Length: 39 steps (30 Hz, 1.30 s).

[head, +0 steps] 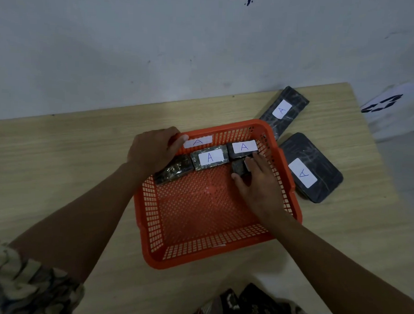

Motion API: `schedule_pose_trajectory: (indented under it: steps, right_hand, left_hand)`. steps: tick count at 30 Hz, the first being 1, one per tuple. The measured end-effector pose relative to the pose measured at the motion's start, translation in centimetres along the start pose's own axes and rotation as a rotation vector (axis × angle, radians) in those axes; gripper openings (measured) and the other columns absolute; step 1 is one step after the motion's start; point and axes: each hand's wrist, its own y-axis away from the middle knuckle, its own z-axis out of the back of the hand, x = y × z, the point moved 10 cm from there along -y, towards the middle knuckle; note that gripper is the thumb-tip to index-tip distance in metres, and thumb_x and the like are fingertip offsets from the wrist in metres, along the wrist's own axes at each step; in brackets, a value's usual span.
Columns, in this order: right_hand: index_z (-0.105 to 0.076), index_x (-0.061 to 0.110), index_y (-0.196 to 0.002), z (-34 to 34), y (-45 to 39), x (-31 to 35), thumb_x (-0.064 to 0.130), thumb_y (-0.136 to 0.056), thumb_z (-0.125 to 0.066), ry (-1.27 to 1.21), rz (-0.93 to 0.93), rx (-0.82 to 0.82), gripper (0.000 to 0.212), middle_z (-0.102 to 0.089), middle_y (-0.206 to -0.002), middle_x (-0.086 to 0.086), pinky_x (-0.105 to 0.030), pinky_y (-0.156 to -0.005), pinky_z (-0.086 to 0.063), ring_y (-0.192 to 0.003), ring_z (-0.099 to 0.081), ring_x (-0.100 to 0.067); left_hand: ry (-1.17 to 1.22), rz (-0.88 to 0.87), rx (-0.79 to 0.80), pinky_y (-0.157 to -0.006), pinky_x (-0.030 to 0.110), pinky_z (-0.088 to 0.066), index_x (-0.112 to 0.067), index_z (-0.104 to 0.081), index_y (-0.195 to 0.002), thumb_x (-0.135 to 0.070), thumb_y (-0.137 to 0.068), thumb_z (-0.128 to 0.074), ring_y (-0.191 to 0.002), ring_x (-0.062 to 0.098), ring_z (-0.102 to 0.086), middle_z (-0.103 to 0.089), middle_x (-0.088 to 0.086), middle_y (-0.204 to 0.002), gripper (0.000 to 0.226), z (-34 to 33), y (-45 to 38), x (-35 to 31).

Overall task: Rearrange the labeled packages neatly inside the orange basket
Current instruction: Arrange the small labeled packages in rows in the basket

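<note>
Your sleeve [15,274] is nearest, bottom left. Your left hand [151,151] grips the far left rim of the orange basket [195,259], fingers curled shut on it. Inside, pkgs sit along the far wall: a dark pkg [174,173], then middle pkg [209,160], then far-right pkg [242,148]. Your right hand [255,181] is clamped on a small pkg [239,168]. Two big pkgs [308,167] wait on the table [57,149], right. Wrap looks shiny, prob slippery; hold by the sides.
</note>
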Motion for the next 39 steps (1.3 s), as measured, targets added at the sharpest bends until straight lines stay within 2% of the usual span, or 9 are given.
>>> schedule_pose_trajectory:
  steps: [2, 5, 9, 11, 19, 25, 28, 30, 39]
  right_hand:
    - [-0.055, 0.009, -0.135, 0.4, 0.0, 0.5, 0.045, -0.087, -0.07, 0.016, 0.031, -0.02, 0.062, -0.049, -0.147, -0.014, -0.045, -0.113, -0.038, -0.139, -0.04, -0.028]
    - [-0.059, 0.014, -0.132, 0.8, 0.3, 4.0, 0.049, -0.09, -0.064, 0.1, 0.264, -0.072, 0.055, -0.056, -0.141, -0.009, -0.048, -0.111, -0.038, -0.135, -0.045, -0.026]
    - [-0.065, 0.012, -0.126, -2.2, 1.0, 11.2, 0.032, -0.091, -0.066, 0.055, 0.664, 0.048, 0.041, -0.063, -0.134, -0.009, -0.045, -0.108, -0.04, -0.128, -0.053, -0.025]
    - [-0.066, 0.009, -0.126, -4.2, 0.7, 13.6, 0.024, -0.089, -0.068, 0.105, 0.77, 0.116, 0.04, -0.064, -0.133, -0.011, -0.044, -0.108, -0.038, -0.128, -0.055, -0.027]
    - [-0.06, 0.01, -0.133, -7.7, -1.9, 14.6, 0.026, -0.084, -0.07, 0.307, 0.735, 0.257, 0.052, -0.06, -0.135, -0.011, -0.052, -0.112, -0.031, -0.131, -0.05, -0.029]
    - [-0.069, 0.003, -0.119, -7.6, -0.9, 14.6, 0.025, -0.087, -0.07, 0.314, 0.885, 0.216, 0.039, -0.068, -0.118, -0.016, -0.055, -0.115, -0.032, -0.117, -0.062, -0.033]
    - [-0.07, -0.003, -0.112, -7.1, 0.2, 14.5, 0.017, -0.083, -0.074, 0.21, 0.927, 0.233, 0.035, -0.068, -0.112, -0.022, -0.051, -0.095, -0.054, -0.104, -0.066, -0.037]
    - [-0.069, -0.004, -0.112, -6.8, 0.7, 14.3, 0.013, -0.084, -0.071, 0.15, 0.894, 0.246, 0.032, -0.067, -0.116, -0.024, -0.049, -0.085, -0.058, -0.103, -0.066, -0.038]
    - [-0.055, 0.014, -0.141, -6.7, 3.1, 12.6, 0.014, -0.089, -0.063, 0.005, 0.847, 0.348, 0.052, -0.056, -0.135, -0.021, -0.041, -0.101, -0.05, -0.121, -0.054, -0.034]
  left_hand:
    - [0.011, 0.003, 0.004, -0.069, 0.042, -0.057, -0.022, -0.063, -0.102, -0.068, -0.094, -0.023, -0.069, 0.021, -0.066, -0.071, 0.0, -0.082, 0.061, 0.0, 0.0, 0.0]
    - [0.058, 0.011, 0.003, -0.07, 0.04, -0.057, -0.021, -0.067, -0.101, -0.067, -0.093, -0.026, -0.068, 0.019, -0.066, -0.071, -0.001, -0.08, 0.062, 0.2, -0.2, 0.2]
    - [0.182, -0.017, 0.038, -0.069, 0.04, -0.058, -0.019, -0.073, -0.102, -0.061, -0.093, -0.037, -0.069, 0.017, -0.067, -0.074, 0.0, -0.083, 0.057, 0.4, -0.6, 0.0]
    - [0.179, -0.014, 0.019, -0.071, 0.038, -0.056, -0.021, -0.074, -0.101, -0.059, -0.094, -0.041, -0.071, 0.016, -0.066, -0.074, -0.002, -0.085, 0.051, 0.7, -0.5, 0.1]
    - [0.13, 0.022, -0.028, -0.069, 0.034, -0.052, -0.028, -0.072, -0.094, -0.061, -0.093, -0.042, -0.071, 0.013, -0.064, -0.073, -0.007, -0.081, 0.044, 0.5, -0.4, 0.7]
    - [0.135, 0.018, -0.038, -0.057, 0.023, -0.037, -0.029, -0.072, -0.097, -0.062, -0.093, -0.041, -0.067, 0.008, -0.059, -0.075, -0.007, -0.085, 0.046, 0.3, -0.6, 0.7]
    - [0.155, 0.023, -0.013, -0.063, 0.026, -0.048, -0.028, -0.071, -0.102, -0.064, -0.094, -0.039, -0.069, 0.009, -0.062, -0.075, -0.007, -0.088, 0.049, 0.1, -0.5, 0.8]
    - [0.161, 0.034, 0.003, -0.07, 0.032, -0.056, -0.027, -0.07, -0.104, -0.065, -0.093, -0.038, -0.072, 0.011, -0.065, -0.075, -0.006, -0.09, 0.051, 0.0, -0.4, 0.8]
    - [0.167, 0.018, -0.001, -0.069, 0.037, -0.058, -0.023, -0.069, -0.105, -0.065, -0.093, -0.036, -0.073, 0.015, -0.067, -0.075, -0.002, -0.09, 0.055, 0.2, -0.3, 0.6]
